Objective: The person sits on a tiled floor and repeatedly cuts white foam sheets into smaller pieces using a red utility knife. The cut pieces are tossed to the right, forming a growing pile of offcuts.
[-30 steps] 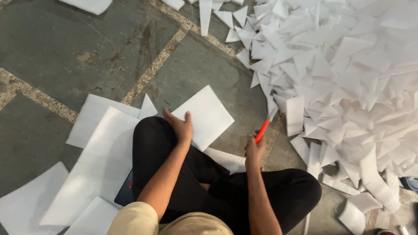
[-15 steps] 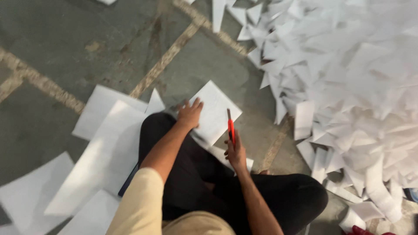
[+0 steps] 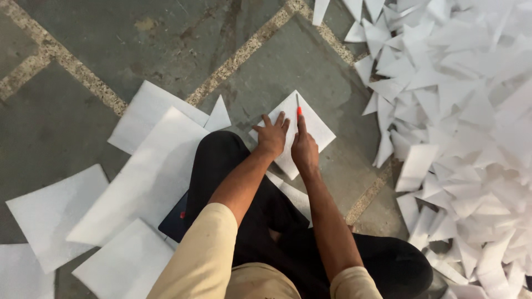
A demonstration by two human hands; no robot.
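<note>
A square sheet (image 3: pixel 310 130) lies on the floor (image 3: pixel 111 44) before the person's knees, the left hand (image 3: pixel 271 135) flat on it and the right hand (image 3: pixel 303 149) just beside, holding what seems a cutter (image 3: pixel 298 108). Larger sheets (image 3: pixel 149 171) lie left; a heap of offcuts (image 3: pixel 465 111) lies right.

Grey stone floor (image 3: pixel 111 33), speckled joint lines. White square sheets (image 3: pixel 149 166) spread at my left, one sheet (image 3: pixel 316 130) before my knees, heap of cut white scraps (image 3: pixel 471 127) at my right.

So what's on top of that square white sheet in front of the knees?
The left hand presses flat on the white sheet; the right hand holds an orange-handled cutter against it. The sheet's near part is covered by the hands.
</note>
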